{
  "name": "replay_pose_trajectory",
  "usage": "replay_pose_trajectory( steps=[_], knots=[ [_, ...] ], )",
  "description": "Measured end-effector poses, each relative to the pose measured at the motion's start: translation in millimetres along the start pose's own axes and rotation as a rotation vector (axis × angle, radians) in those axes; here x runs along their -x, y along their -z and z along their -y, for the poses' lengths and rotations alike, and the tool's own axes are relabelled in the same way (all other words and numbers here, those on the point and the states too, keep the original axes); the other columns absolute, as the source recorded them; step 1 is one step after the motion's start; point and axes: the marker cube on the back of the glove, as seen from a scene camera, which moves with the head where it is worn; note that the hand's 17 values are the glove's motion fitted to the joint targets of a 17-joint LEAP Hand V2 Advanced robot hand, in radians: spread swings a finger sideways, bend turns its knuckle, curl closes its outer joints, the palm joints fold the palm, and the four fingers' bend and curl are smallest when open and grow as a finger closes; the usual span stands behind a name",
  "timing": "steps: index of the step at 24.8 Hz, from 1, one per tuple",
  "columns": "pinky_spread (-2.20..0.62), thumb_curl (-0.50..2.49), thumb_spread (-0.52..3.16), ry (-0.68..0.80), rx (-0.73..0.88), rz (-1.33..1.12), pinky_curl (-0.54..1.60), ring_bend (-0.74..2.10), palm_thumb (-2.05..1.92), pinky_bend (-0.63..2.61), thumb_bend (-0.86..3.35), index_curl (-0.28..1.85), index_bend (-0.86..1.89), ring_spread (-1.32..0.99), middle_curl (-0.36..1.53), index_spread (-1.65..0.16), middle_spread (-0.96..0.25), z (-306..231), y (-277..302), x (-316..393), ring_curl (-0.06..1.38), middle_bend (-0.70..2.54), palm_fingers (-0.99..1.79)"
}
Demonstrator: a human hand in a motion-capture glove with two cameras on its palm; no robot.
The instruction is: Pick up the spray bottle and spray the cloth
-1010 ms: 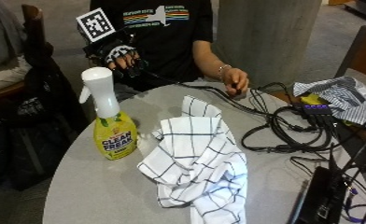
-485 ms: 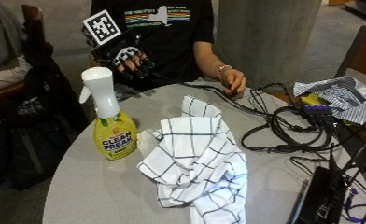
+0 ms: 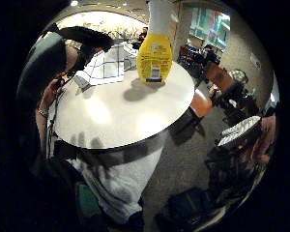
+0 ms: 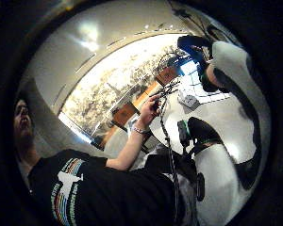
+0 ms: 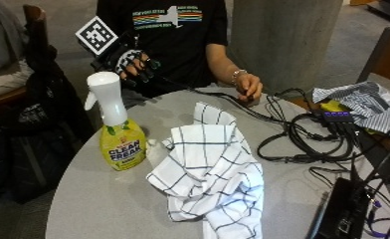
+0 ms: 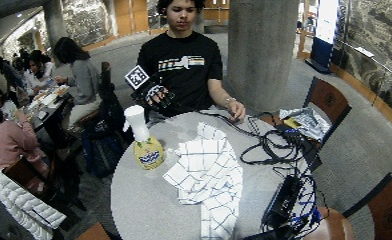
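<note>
While nothing is being gripped:
hand (image 5: 134, 63): hovering upper left, fingers loosely curled, grasping nothing
spray bottle (image 5: 116, 130): standing left on table (image 5: 102, 204)
cloth (image 5: 211, 172): lying crumpled centre

Upright yellow spray bottle (image 5: 119, 134) beside crumpled checked cloth (image 5: 211, 174)

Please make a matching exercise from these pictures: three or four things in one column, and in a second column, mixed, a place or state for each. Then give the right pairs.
Things:
1. spray bottle
2. cloth
3. gloved right hand
4. bare hand

Places or states:
A. lies crumpled in the middle of the table
B. raised beyond the table's edge, holding nothing
C. stands upright, untouched
D. rests on the table by the black cables

Pairs: 1-C, 2-A, 3-B, 4-D
</note>
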Motion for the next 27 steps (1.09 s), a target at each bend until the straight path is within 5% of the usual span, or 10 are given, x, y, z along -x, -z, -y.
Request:
replay_pose_trajectory(
  steps=[17, 27],
  knots=[
    [0.08, 0.4, 0.98, -0.481, -0.204, 0.7, 0.33, 0.29, 0.83, 0.26, 0.04, 0.32, 0.1, -0.07, 0.37, -0.27, -0.05, -6, 12, -36, 0.34, 0.21, 1.05],
    [0.16, 0.42, 0.99, -0.558, -0.225, 0.644, 0.35, 0.26, 0.85, 0.25, -0.01, 0.31, 0.13, -0.03, 0.39, -0.27, -0.01, 9, -3, -57, 0.35, 0.19, 0.89]
  ],
)
